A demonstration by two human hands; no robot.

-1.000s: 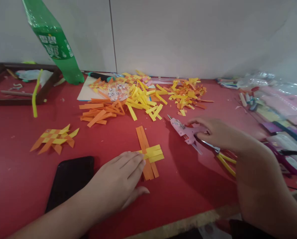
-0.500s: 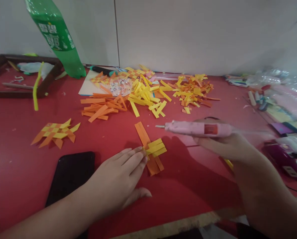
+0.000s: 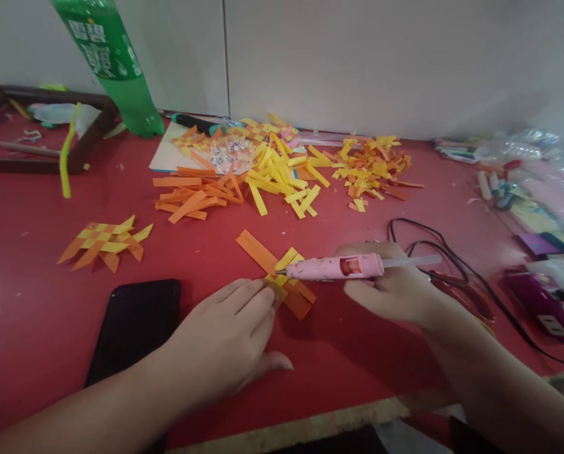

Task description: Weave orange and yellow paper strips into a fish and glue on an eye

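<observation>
My right hand [image 3: 390, 287] is wrapped round a pink hot glue gun [image 3: 333, 267], with a clear glue stick [image 3: 416, 260] poking out of its back. The nozzle points left and sits right at a small weave of orange and yellow paper strips [image 3: 299, 301]; whether it touches cannot be told. My left hand [image 3: 237, 331] lies palm down with fingers stretched out, fingertips pressing the weave's left edge onto the red table and thumb apart. To the left is a woven paper fish [image 3: 104, 243], and a black phone [image 3: 135, 325] lies partly beneath my left forearm.
Loose orange strips [image 3: 194, 195], yellow strips [image 3: 282, 170] and paper scraps [image 3: 371, 167] are heaped along the back. A green bottle [image 3: 116, 69] stands behind a dark frame [image 3: 31, 165]. At right, a black cord [image 3: 494, 296] runs near a purple socket block [image 3: 541, 299].
My right hand has brought the glue gun left and down to the paper weave. The weave has turned somewhat under my left fingertips, which stay on it. The black cord now shows.
</observation>
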